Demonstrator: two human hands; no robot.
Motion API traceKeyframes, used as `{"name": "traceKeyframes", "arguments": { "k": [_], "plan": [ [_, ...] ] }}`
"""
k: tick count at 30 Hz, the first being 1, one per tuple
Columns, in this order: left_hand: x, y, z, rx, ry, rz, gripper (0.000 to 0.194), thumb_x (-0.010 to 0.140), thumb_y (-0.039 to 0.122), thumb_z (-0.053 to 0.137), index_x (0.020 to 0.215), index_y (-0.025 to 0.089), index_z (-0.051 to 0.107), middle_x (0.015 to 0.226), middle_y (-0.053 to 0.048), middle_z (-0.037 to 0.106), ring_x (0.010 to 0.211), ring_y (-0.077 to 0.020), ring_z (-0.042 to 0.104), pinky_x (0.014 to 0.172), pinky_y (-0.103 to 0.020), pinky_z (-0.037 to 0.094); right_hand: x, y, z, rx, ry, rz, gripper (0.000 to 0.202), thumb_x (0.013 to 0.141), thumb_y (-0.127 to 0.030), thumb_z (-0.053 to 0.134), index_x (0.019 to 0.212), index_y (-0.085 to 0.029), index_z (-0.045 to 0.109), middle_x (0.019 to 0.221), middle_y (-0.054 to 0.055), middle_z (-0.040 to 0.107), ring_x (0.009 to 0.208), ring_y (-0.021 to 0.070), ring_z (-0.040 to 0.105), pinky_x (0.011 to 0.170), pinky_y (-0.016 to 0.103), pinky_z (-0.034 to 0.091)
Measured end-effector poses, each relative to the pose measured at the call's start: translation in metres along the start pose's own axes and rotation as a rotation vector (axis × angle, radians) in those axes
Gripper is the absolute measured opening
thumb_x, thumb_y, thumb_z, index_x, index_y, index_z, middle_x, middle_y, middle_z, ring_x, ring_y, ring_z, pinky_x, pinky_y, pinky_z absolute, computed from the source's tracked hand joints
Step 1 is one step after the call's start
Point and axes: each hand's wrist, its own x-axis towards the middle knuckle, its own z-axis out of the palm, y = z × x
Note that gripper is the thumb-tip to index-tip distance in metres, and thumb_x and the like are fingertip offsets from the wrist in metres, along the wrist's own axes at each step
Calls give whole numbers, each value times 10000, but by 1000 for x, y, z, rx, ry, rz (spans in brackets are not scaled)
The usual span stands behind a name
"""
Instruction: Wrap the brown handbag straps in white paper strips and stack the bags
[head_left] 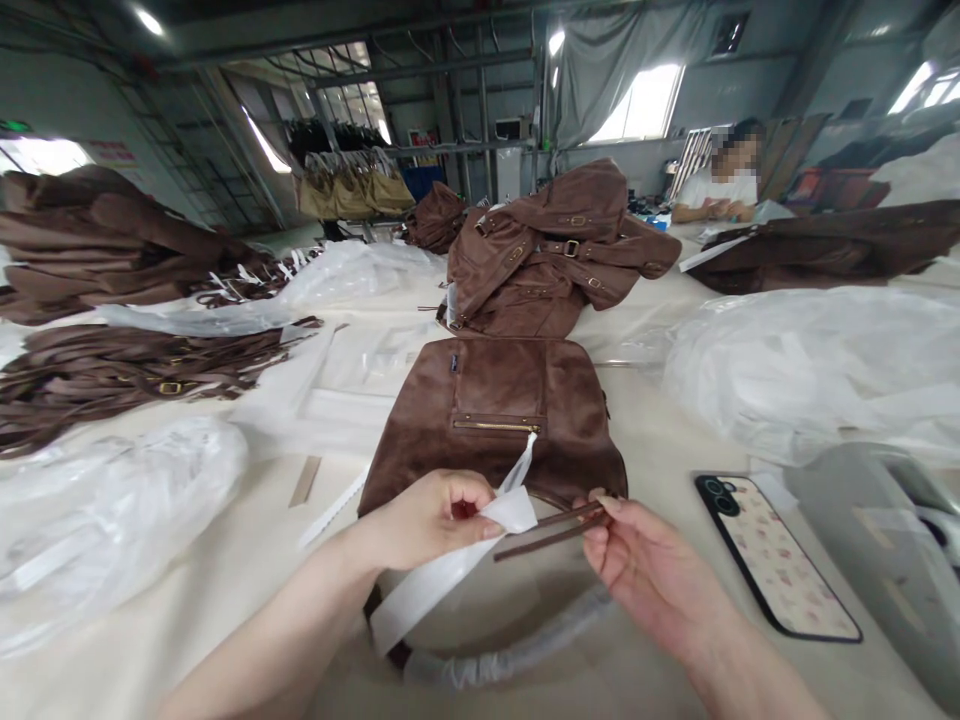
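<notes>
A brown leather bag (499, 385) lies flat in front of me, its zipped pocket facing up. My left hand (439, 515) pinches a white strip (435, 585) near the bag's lower edge. Thin brown leather cords (536, 542) are held between the fingertips of my right hand (637, 555). A twisted white piece (519, 465) hangs from the zipper pull and runs down to the strip. The bag's handle, wrapped in clear plastic (495, 668), curves below both hands.
More brown bags (540, 250) are heaped behind. Brown straps (112, 375) and plastic wrap (150, 510) lie left. A phone (787, 565) and more plastic (810, 370) are right. A person (720, 185) sits at the back right.
</notes>
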Motion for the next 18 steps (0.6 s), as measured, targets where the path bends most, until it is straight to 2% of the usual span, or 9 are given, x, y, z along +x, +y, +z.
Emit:
{"name": "traceKeyframes", "arguments": {
  "k": [4,9,11,15,18],
  "plan": [
    [-1,-2,1,-225,-84,-106,342,784,417,656,938,118,595,838,-20,602,715,-112,515,636,-200,402,2,-10,-1,91,-14,31,165,718,-77,680,870,-140,687,776,10,644,558,39,554,559,111,522],
    [7,-15,16,-258,-7,-188,392,753,476,672,860,105,606,736,-5,572,625,-92,466,543,-183,356,0,-12,-1,38,-2,6,176,690,-81,753,841,-147,690,793,1,665,574,29,587,584,95,534],
    [9,-17,20,-254,-11,-223,415,747,490,672,875,98,628,720,-8,572,610,-93,460,543,-190,359,0,-11,-1,19,7,-22,188,674,-97,776,833,-152,692,791,-5,675,587,36,604,582,102,542],
    [8,-13,20,-237,-59,-193,408,756,476,666,930,109,633,750,-3,575,633,-91,458,566,-188,362,2,-11,-1,-11,56,-68,192,660,-134,799,824,-152,699,796,6,699,595,52,628,545,103,546],
    [7,-13,16,-189,-69,-158,380,756,476,663,838,109,610,696,20,525,610,-76,415,543,-175,329,3,-13,-2,-30,79,-88,185,650,-136,808,802,-143,701,788,17,709,584,56,630,534,107,549]
  ]
}}
